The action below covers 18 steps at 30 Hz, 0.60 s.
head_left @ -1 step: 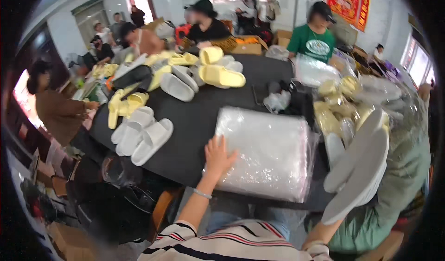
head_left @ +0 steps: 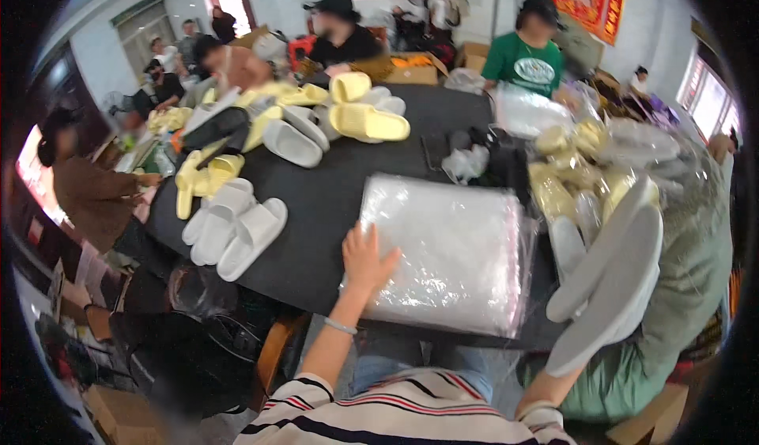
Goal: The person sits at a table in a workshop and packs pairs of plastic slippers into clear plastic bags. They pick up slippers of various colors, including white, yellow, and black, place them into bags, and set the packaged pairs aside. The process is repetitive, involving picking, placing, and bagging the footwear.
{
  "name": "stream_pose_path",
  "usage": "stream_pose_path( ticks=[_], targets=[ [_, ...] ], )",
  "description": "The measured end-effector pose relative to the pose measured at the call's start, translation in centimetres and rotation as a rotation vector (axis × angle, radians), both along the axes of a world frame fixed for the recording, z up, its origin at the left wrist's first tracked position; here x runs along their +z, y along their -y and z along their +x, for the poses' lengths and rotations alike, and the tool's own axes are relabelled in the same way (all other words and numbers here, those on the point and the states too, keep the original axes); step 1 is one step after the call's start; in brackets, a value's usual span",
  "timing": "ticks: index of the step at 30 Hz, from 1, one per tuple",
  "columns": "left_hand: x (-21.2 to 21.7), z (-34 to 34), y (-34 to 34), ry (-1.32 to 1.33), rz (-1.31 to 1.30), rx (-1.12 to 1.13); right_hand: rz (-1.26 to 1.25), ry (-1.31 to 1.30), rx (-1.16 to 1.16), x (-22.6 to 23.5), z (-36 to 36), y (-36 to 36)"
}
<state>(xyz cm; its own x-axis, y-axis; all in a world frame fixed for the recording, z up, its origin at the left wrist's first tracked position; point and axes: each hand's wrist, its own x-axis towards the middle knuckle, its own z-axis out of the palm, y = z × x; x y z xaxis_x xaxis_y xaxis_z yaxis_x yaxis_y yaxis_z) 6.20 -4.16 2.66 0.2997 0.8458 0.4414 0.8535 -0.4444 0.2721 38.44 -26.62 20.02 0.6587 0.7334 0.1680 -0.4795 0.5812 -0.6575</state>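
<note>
My left hand [head_left: 368, 265] lies with fingers spread on the left edge of a stack of clear plastic bags [head_left: 443, 255] at the table's near edge. To the right, a pair of light grey slippers [head_left: 613, 287] is held up on end, soles toward me. My right forearm comes up beneath them; the right hand's fingers are hidden behind the soles, gripping the pair. White slides [head_left: 251, 239] stand grouped on the left of the table. Farther back are yellow slides [head_left: 369, 121] and grey slides [head_left: 292, 143].
The black table [head_left: 332, 208] spans the middle. Bagged yellow and grey slippers [head_left: 565, 176] heap up at the right, beside a large green sack [head_left: 688, 287]. A crumpled plastic bag [head_left: 465, 164] lies behind the stack. Several people stand or sit around the table. A wooden chair [head_left: 278, 350] is near my left.
The whole scene sits slightly farther left in the view. My left hand stays on the bag stack, and the grey slippers are still held up at the right.
</note>
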Motion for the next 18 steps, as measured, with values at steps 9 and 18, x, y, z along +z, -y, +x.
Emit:
stream_pose_path(
  ticks=[9, 18],
  targets=[
    [-4.5, -1.1, -3.2, -0.05, -0.019, -0.041, -0.197, 0.557, 0.178, -4.7, -9.7, -8.3],
    [-1.7, -0.5, -1.5, -0.25, -0.101, 0.014, -0.608, 1.702, -0.077, -14.9, -12.7, -15.0]
  ],
)
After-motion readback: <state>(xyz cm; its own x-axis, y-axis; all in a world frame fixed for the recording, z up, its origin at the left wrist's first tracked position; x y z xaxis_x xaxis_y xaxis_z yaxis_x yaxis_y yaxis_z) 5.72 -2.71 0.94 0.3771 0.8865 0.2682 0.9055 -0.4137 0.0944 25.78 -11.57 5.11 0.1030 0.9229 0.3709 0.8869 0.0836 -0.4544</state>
